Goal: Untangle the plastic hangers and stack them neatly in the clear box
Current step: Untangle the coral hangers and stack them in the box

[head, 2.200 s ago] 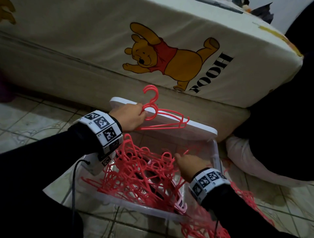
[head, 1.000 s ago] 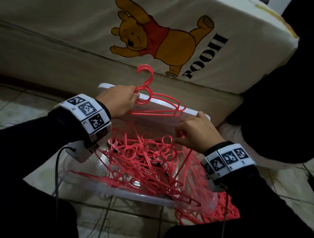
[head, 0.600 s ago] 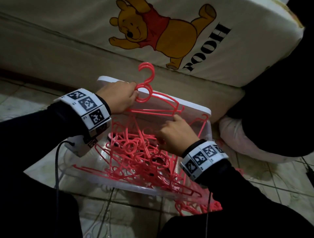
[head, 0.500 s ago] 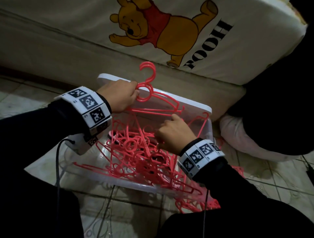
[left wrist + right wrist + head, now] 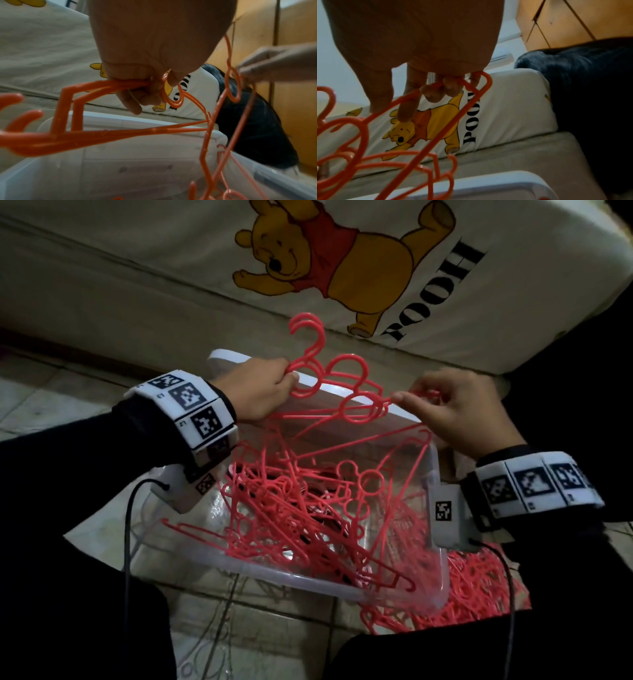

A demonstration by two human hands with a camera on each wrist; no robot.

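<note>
A clear box [image 5: 310,575] on the floor holds a tangled heap of red plastic hangers [image 5: 301,508]. Above its far side my left hand [image 5: 267,386] grips a small bunch of hangers [image 5: 308,344] at their necks, hooks pointing up. In the left wrist view the left hand's fingers [image 5: 135,94] curl round those hangers [image 5: 102,86]. My right hand [image 5: 431,402] pinches one hanger [image 5: 359,412] lifted from the heap, its lower end still among the others. The right wrist view shows the right hand's fingers [image 5: 435,93] curled round that hanger's thin bar [image 5: 467,108].
The box's white lid [image 5: 370,404] leans behind it against a bed base. A mattress with a bear print [image 5: 325,261] lies above. More red hangers [image 5: 479,587] are heaped on the tiled floor right of the box. Dark cloth [image 5: 582,388] lies at the right.
My right hand has risen out of the heap, up and to the right, drawing one hanger with it. The left hand keeps its bunch in nearly the same place.
</note>
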